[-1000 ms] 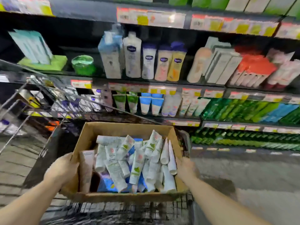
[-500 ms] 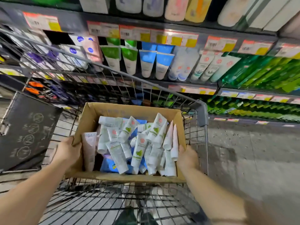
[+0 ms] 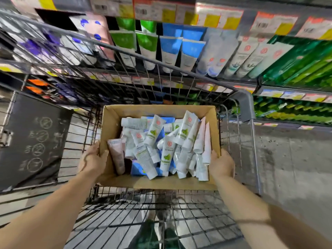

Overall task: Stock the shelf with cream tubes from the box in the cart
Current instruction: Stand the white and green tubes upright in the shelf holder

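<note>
Head view, the only one I have: over the last second the box [image 3: 159, 184] has come down from up near the shelf faces into the wire cart [image 3: 248, 108], and the camera has tipped down with it, so the upper shelf of bottles has dropped out of sight and the cart floor now fills the bottom of the picture. I read that as the box being set down or steadied in the basket; no tube has gone to the shelf [image 3: 206, 20] yet, so stocking proper hasn't started.

My left hand [image 3: 92, 159] grips the box's left wall, fingers wrapped over the rim at the near corner. My right hand [image 3: 221, 163] holds the right wall the same way, though whether its fingertips reach inside I can't tell. Both are clamped on cardboard, neither on a tube.

The cream tubes [image 3: 167, 146] lie heaped inside the box, between my hands. Most have their long axis running roughly away from me toward the shelf, leaning a little, with caps at the near end and flat crimped ends far and raised. One white tube [image 3: 133, 122] at the back lies crosswise, left to right. A pinkish tube [image 3: 116, 156] leans along the left wall, just beside my left fingers

Shelf tubes [image 3: 181, 53] ahead stand cap-down, so I judge the boxed ones need little turning
</note>
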